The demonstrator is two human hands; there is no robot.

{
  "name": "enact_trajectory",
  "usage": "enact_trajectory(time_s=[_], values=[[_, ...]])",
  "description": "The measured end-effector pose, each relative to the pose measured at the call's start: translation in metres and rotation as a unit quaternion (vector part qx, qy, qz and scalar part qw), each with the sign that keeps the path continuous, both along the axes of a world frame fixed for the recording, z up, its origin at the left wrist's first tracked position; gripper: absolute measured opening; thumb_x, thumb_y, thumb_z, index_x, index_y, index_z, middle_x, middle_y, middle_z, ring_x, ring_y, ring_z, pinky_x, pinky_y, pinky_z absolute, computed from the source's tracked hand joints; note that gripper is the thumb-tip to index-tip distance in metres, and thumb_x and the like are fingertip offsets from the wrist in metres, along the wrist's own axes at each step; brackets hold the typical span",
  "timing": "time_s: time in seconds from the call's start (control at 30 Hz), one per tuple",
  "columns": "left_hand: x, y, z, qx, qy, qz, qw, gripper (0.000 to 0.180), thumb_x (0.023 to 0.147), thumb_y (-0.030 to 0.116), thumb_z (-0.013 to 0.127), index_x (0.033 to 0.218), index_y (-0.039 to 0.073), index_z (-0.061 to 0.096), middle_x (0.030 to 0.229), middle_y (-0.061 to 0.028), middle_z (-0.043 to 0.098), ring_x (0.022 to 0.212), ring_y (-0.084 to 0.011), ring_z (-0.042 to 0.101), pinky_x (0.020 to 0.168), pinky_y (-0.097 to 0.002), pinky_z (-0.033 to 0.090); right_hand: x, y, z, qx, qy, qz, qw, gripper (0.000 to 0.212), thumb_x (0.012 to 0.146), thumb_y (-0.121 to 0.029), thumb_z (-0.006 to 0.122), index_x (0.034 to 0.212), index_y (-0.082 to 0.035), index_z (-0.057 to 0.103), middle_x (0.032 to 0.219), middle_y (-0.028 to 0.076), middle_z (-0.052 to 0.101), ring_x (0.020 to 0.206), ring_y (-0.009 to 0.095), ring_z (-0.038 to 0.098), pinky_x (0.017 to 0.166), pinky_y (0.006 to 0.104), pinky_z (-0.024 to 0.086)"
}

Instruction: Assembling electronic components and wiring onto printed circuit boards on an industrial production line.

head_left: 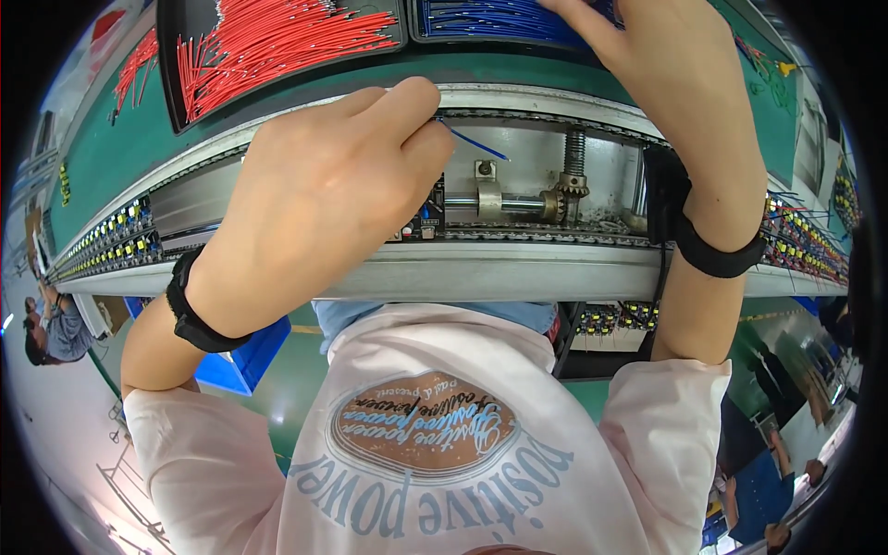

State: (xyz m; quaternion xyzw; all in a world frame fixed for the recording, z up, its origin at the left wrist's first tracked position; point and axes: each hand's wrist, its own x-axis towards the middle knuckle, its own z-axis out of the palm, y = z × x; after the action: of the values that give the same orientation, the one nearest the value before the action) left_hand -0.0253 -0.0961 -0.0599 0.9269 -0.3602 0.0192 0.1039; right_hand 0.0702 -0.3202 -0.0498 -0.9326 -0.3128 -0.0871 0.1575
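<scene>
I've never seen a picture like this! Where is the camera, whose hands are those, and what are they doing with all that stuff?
There's no robot here, just a person. The camera sits on the person's head and looks down. Its very wide lens makes straight things look bent.

The left hand is above a metal track, and a thin blue wire sticks out between its thumb and finger. A bit of circuit board peeks out beneath that hand.

The right hand is at the tray of blue wires; its fingertips are cut off, so I can't tell if it holds one. Beside that lie lots of red wires, on the green table.
</scene>
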Motion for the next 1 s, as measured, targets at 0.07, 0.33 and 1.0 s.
enact_trajectory(time_s=[0.07,0.33,1.0], values=[[0.003,0.000,-0.001,0.010,0.004,-0.004,1.000,0.027,0.072,0.006,0.071,0.098,0.005,0.068,0.084,-0.0067,0.050,0.070,-0.0239,0.061,0.058,-0.0362,0.050,0.001,0.003,-0.001,-0.027,0.028,-0.024,0.999,0.012,0.089,-0.010,0.073,0.088,-0.001,0.064,0.083,0.012,0.060,0.082,0.032,0.064,0.074,0.0406,0.051],[0.002,0.001,-0.003,-0.038,0.022,0.013,0.999,0.025,0.079,0.004,0.074,0.103,0.005,0.069,0.087,-0.0064,0.059,0.075,-0.0240,0.064,0.063,-0.0354,0.052,0.004,-0.004,0.000,-0.044,-0.023,0.011,0.999,0.010,0.087,-0.009,0.071,0.085,-0.002,0.065,0.085,0.012,0.060,0.084,0.032,0.063,0.076,0.0417,0.051],[0.054,0.059,0.008,0.011,-0.049,0.163,0.985,0.014,0.084,0.011,0.077,0.093,0.004,0.069,0.092,-0.0125,0.066,0.087,-0.0345,0.066,0.074,-0.0405,0.054,-0.004,-0.002,0.005,0.058,-0.065,-0.005,0.996,0.008,0.093,-0.004,0.065,0.089,-0.001,0.059,0.081,0.016,0.063,0.073,0.037,0.063,0.065,0.0429,0.049]])
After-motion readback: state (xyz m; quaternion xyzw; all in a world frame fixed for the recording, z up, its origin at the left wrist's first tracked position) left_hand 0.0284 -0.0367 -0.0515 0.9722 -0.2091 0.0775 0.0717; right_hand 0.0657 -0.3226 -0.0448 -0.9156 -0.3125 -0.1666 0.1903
